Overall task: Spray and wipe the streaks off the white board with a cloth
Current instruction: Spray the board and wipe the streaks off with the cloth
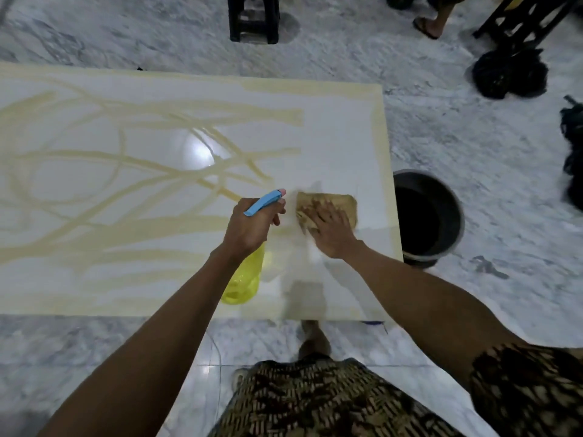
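A large white board (340,146) lies flat over the marble floor, covered on its left and middle with yellowish streaks (132,171). My left hand (252,225) grips a yellow spray bottle (244,279) by its blue trigger head, nozzle pointing up and to the right. My right hand (331,228) presses flat on a brown stained cloth (340,201) near the board's right edge. The board around the cloth looks whiter than the rest.
A black bucket (454,216) stands on the floor just right of the board. A black stool (254,17) is beyond the far edge. Dark bundles (509,74) and another person's foot (426,26) are at the top right. My own foot (312,339) shows below the near edge.
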